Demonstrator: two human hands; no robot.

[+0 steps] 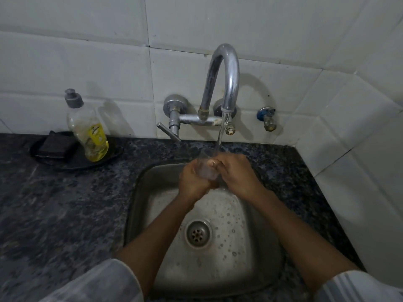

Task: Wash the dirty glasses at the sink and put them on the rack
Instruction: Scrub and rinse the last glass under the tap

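Both hands (218,175) around glass (207,168) under tap (226,83); soap bottle (87,127) label unreadable.

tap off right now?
No: a stream of water runs from the faucet spout down into the glass held by the left hand and right hand over the sink.

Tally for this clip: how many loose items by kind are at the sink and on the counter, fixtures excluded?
Glass, held in both hands under the running water: 1
Dish soap bottle: 1
Dark scrub pad: 1
Black tray under the bottle and pad: 1
Total: 4
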